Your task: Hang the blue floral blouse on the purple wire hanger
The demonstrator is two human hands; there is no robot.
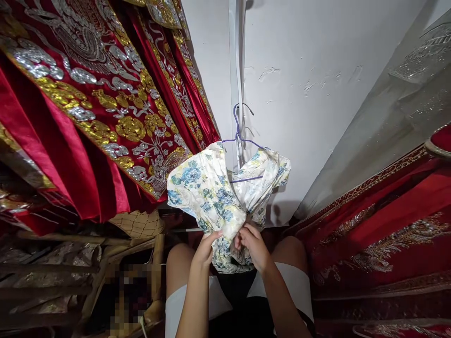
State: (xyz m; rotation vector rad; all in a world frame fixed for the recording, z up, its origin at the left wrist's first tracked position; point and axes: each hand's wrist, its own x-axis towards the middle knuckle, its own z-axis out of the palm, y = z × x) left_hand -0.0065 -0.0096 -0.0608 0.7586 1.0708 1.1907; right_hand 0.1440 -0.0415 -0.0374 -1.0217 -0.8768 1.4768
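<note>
A white dress with blue and yellow-green flowers (218, 197) hangs in front of me on a purple wire hanger (237, 135). Its neckline crosses over at the chest, and the lower part lies above my lap. My left hand (207, 246) is closed on the fabric at the left of the waist, thumb on top. At the right side of the crossing front, my right hand (251, 241) pinches the cloth with curled fingers. What lies under its fingertips is partly hidden.
Red garments with gold and silver embroidery (130, 122) hang close on the left. More beaded red cloth (380, 230) and a clear plastic cover (394, 112) are on the right. A white wall (296, 61) stands behind the hanger; a bamboo frame (158, 253) is at lower left.
</note>
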